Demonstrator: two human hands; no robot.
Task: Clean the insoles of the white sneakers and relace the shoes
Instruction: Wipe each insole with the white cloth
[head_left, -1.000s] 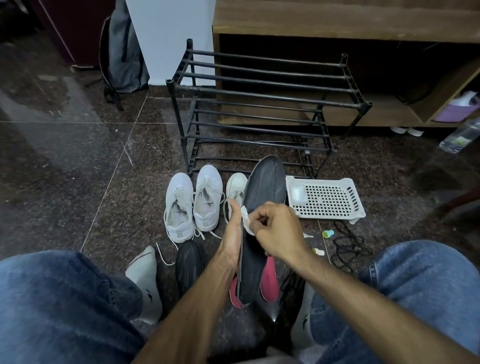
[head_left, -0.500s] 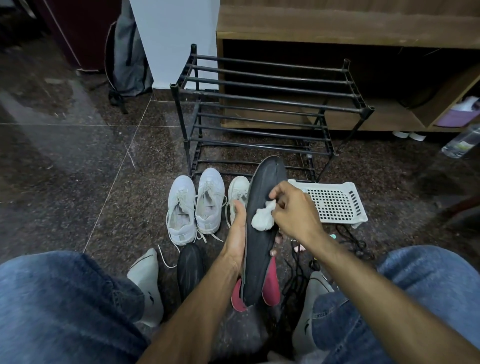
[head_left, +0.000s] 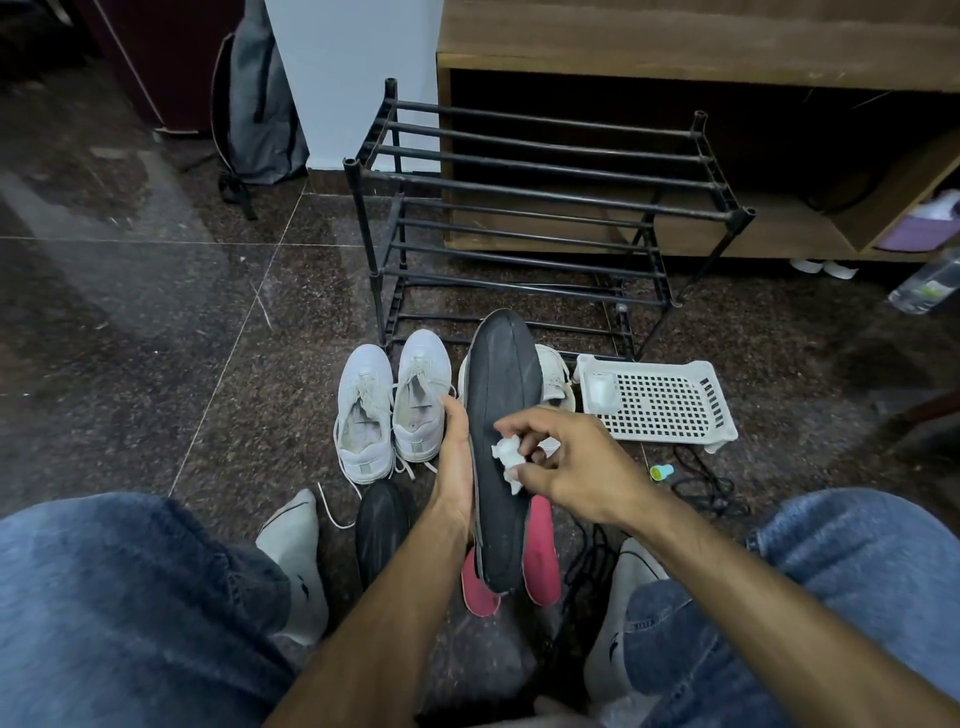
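My left hand grips the left edge of a long black insole, held upright over the floor. My right hand pinches a crumpled white wipe against the middle of the insole. Two white sneakers stand side by side on the floor left of the insole, laces loose. Another white sneaker shows partly behind the insole. A second black insole lies on the floor near my left wrist. Two pink insoles lie under the held one.
A black metal shoe rack stands behind the sneakers. A white perforated plastic tray lies to the right, with black cords and a small green cap beside it. My jeans-clad knees and socked feet frame the bottom.
My right hand with the wipe slid up the insole from its left edge, then back down toward the middle. My left hand kept its hold on the insole.
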